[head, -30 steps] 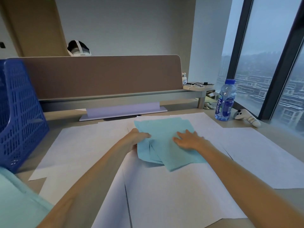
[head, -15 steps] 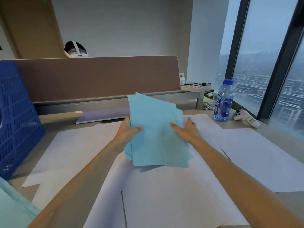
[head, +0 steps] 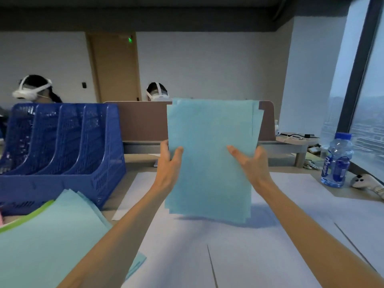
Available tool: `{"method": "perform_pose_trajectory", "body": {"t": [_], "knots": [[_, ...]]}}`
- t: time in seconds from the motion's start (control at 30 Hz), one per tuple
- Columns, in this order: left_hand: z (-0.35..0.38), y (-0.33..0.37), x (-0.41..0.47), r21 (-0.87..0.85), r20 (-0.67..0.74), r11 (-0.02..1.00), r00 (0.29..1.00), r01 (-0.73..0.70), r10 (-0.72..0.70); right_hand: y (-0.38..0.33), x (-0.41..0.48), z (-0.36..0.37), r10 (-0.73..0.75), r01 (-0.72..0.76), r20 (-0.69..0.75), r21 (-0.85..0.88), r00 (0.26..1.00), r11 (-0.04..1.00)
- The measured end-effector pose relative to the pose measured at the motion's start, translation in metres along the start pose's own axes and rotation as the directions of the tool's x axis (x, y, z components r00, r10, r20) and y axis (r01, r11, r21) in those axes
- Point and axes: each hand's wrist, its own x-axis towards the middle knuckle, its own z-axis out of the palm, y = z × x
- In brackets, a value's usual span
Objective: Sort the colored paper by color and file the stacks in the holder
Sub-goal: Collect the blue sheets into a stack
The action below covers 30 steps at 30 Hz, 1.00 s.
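Observation:
I hold a stack of blue paper (head: 209, 161) upright above the desk, its bottom edge just over the white sheets. My left hand (head: 169, 165) grips the stack's left edge, thumb in front. My right hand (head: 250, 163) grips the right edge the same way. The sheets are slightly uneven at the top right corner. A blue mesh file holder (head: 62, 150) with several slots stands to the left. In front of it lies a pile of light green paper (head: 52, 235) with a brighter green sheet and a pink edge showing beneath.
Large white sheets (head: 239, 256) cover the desk. A water bottle (head: 336, 160) and a white controller (head: 365, 182) stand at the right near the window. A brown desk divider (head: 143, 119) runs across the back, with two persons wearing headsets behind it.
The blue stack has gone from lying flat on the desk to upright between both hands. The view has tilted up, bringing the file holder and green pile into sight.

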Motion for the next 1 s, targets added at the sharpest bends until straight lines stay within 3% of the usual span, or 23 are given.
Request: {"method": "perform_pose_trajectory", "body": {"t": [0.17, 0.27, 0.43, 0.5, 0.63, 0.83, 1.0], "knots": [[-0.013, 0.009, -0.008, 0.08, 0.041, 0.997, 0.999, 0.0, -0.003, 0.007, -0.023, 0.007, 0.002, -0.001, 0.053, -0.017, 0.999, 1.0], [-0.014, 0.008, -0.015, 0.15, 0.035, 0.989, 0.999, -0.01, 0.005, 0.013, -0.033, 0.01, 0.013, -0.013, 0.003, -0.07, 1.0, 0.997], [-0.023, 0.018, -0.022, 0.158, -0.026, 0.978, 0.989, -0.138, 0.144, -0.006, -0.029, 0.017, -0.052, 0.049, -0.024, -0.092, 0.998, 0.995], [-0.032, 0.011, -0.025, 0.145, -0.037, 0.987, 0.997, -0.062, 0.068, -0.003, -0.03, 0.023, -0.055, 0.052, -0.022, -0.111, 0.998, 0.992], [-0.045, -0.012, -0.053, 0.311, 0.048, 0.924, 0.967, 0.222, -0.249, 0.028, -0.052, 0.037, 0.074, -0.078, -0.024, -0.277, 0.997, 0.958], [-0.105, 0.018, -0.057, 0.28, -0.108, 0.926, 0.966, 0.255, -0.233, -0.002, -0.059, 0.102, 0.038, 0.007, 0.128, -0.335, 0.991, 0.942], [-0.187, 0.042, -0.081, 0.272, -0.271, 0.903, 0.927, 0.332, -0.259, -0.014, -0.074, 0.179, 0.123, -0.019, 0.296, -0.332, 0.947, 0.943]]}}
